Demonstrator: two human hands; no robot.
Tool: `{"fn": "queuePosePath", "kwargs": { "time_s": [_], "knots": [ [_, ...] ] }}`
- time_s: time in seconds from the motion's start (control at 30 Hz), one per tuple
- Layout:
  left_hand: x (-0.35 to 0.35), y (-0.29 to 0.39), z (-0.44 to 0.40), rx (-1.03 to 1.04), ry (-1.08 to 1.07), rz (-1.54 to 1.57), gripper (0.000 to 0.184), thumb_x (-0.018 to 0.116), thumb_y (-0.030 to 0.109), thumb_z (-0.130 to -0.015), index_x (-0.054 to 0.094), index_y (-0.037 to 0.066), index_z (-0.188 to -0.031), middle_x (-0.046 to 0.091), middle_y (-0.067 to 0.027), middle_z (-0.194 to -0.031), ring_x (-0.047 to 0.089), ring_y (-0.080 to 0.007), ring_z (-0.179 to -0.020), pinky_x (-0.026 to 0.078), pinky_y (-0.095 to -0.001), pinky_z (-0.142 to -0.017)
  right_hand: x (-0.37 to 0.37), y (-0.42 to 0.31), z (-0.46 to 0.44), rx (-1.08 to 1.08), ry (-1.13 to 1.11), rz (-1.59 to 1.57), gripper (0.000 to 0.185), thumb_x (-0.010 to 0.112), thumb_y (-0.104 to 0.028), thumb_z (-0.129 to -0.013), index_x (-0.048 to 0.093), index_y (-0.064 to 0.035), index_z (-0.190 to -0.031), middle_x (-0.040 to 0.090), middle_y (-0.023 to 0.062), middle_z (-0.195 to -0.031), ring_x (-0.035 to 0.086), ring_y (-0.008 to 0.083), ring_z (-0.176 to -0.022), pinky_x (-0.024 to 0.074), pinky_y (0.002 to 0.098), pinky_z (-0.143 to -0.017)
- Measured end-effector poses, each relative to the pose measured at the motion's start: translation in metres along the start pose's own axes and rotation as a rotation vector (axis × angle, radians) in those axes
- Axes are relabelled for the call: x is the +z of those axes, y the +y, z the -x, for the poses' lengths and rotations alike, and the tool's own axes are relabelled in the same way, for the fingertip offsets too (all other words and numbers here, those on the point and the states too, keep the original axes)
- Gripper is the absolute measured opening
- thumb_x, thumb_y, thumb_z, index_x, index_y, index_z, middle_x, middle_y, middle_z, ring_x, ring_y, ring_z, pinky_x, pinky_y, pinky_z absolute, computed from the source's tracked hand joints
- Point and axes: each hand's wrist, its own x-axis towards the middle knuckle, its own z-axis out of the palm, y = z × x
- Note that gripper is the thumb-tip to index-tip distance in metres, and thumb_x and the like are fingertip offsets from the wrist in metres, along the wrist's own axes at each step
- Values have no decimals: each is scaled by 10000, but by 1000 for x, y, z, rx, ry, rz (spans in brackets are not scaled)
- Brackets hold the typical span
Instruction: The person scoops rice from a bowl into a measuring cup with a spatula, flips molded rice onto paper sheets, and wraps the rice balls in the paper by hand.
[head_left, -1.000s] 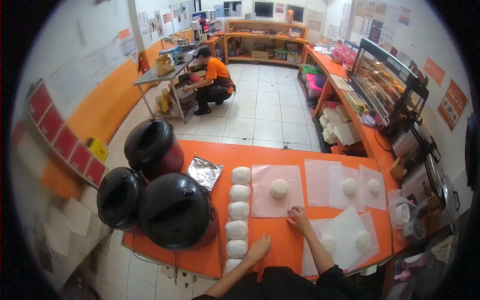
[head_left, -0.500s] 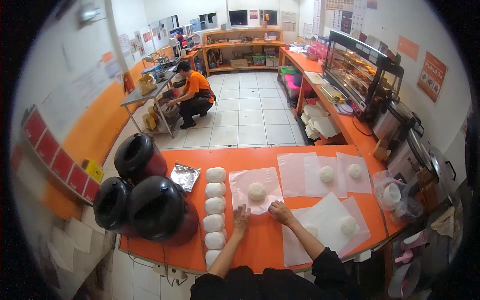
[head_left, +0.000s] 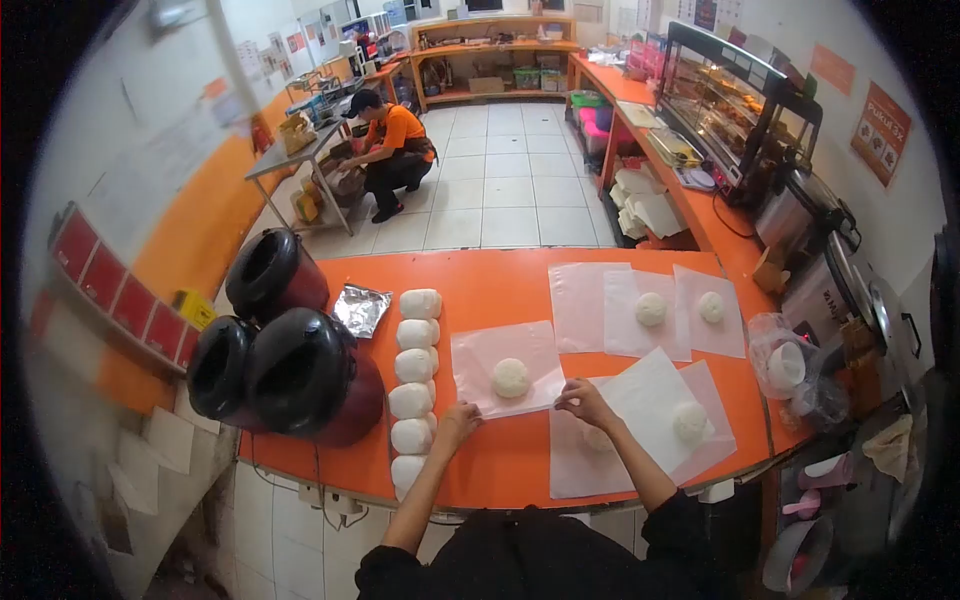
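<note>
A square sheet of pale wrapping paper (head_left: 475, 360) lies on the orange table with a round white mound, which looks like rice (head_left: 510, 378), on it. My left hand (head_left: 460, 424) pinches the sheet's near left corner. At the near right corner, my right hand (head_left: 586, 402) has its fingers closed on the same sheet, and the near edge looks slightly raised. Left of the sheet runs a row of white rounded parcels (head_left: 412, 364). More sheets (head_left: 577, 300) lie to the right, several carrying similar mounds (head_left: 651, 309); one mound (head_left: 597, 437) is partly hidden by my right arm.
Dark lidded drums (head_left: 310, 375) and crumpled foil (head_left: 361, 310) stand left on the table (head_left: 480, 275). Plastic bags with a white bowl (head_left: 786, 372) and large cookers (head_left: 815, 275) are at right. Beyond, a person in an orange shirt (head_left: 400, 130) crouches by a metal table (head_left: 290, 150).
My hands have spread slightly apart to the sheet's near corners and now grip them. The sheet's near edge has lifted a little. The camera view has tilted downward.
</note>
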Motion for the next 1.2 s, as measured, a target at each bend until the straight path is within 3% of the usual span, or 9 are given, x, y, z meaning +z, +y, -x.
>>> {"fn": "queuePosePath", "kwargs": {
  "time_s": [0.13, 0.27, 0.37, 0.5, 0.73, 0.9, 0.97, 1.1, 1.2],
  "knots": [
    [-19, 24, -1, -307, 104, 485, 213, 700, 193, -765, 622, 5, -829, 611, -66, -671, 574, -165, -621, 456, -296, -598, 7, 7, -4, 161, 221, -364, 79, 629, -88, -798, 691, -55, -835, 625, 65, -830, 576, 182, -779, 451, 302, -750],
    [17, 4, -25, -263, 393, 680, 234, 664, 229, -814, 596, 9, -770, 605, -56, -633, 560, -136, -588, 448, -296, -565, 42, 27, -24, 515, 430, -843, 271, 535, -253, -898, 633, -2, -868, 591, 82, -703, 555, 145, -643, 454, 294, -643],
    [19, 5, -42, -314, 431, 416, 288, 615, 275, -844, 562, 17, -729, 605, -110, -625, 580, -216, -552, 464, -336, -547, 57, 35, -44, 472, 634, -176, 323, 532, -301, -893, 620, 5, -846, 569, 100, -663, 539, 171, -601, 467, 318, -614],
    [39, -22, -63, -259, 458, -187, 332, 514, 333, -886, 528, 35, -742, 598, -179, -635, 597, -334, -578, 477, -433, -542, 66, 48, -50, 530, 443, 500, 328, 532, -337, -871, 613, -32, -782, 602, 159, -693, 601, 317, -631, 487, 421, -577],
    [28, -3, -72, -452, 201, -317, 237, 477, 288, -887, 549, 69, -830, 612, -177, -748, 616, -349, -744, 485, -454, -620, 61, 44, -47, 454, 326, 541, 254, 566, -332, -817, 614, -88, -765, 612, 119, -708, 610, 310, -671, 486, 420, -611],
    [51, -9, -54, -90, 450, -249, 333, 450, 115, -832, 542, 56, -1147, 471, -180, -1225, 424, -299, -1145, 386, -366, -898, 50, 35, -56, 520, 253, 548, 202, 646, -243, -763, 569, -69, -830, 602, 104, -831, 597, 306, -792, 477, 426, -639],
    [47, 30, -40, 384, 221, -711, 467, 409, 62, -823, 416, 11, -1287, 409, -159, -1326, 386, -274, -1225, 351, -369, -978, 41, 28, -72, 410, 217, 582, 248, 674, -184, -730, 553, -57, -905, 577, 116, -937, 560, 309, -894, 471, 420, -693],
    [71, 40, -33, 448, 117, -485, 544, 393, 76, -825, 308, -5, -1356, 296, -131, -1429, 276, -213, -1331, 245, -362, -1080, 48, 40, -130, 48, 233, 406, 361, 668, -84, -704, 521, -41, -1031, 534, 154, -1046, 484, 331, -1033, 441, 420, -836],
    [75, 39, -38, 418, 159, -529, 539, 398, 93, -830, 315, -5, -1354, 306, -131, -1426, 290, -214, -1327, 244, -359, -1083, 62, 55, -167, 76, 49, 508, 415, 676, -124, -696, 517, -67, -1075, 512, 161, -1103, 478, 352, -1032, 412, 440, -871]
  ]
}}
